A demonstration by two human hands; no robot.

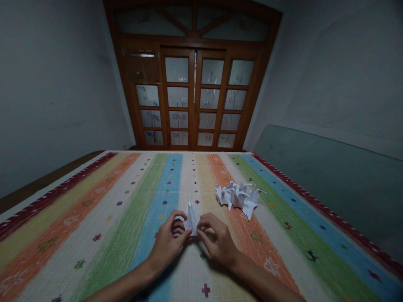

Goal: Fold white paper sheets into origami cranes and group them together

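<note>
A small piece of folded white paper (192, 217) stands pinched between both hands over a striped cloth (132, 209). My left hand (168, 243) grips its left side with thumb and fingers closed on it. My right hand (217, 241) pinches its right lower edge. A heap of several finished white folded paper figures (239, 196) lies a little beyond and to the right of my right hand.
The striped cloth with small star and cross marks covers a wide flat surface, edged in dark red (315, 205). A wooden door with frosted glass panes (192, 100) stands behind. A grey-green panel (330, 176) leans along the right wall.
</note>
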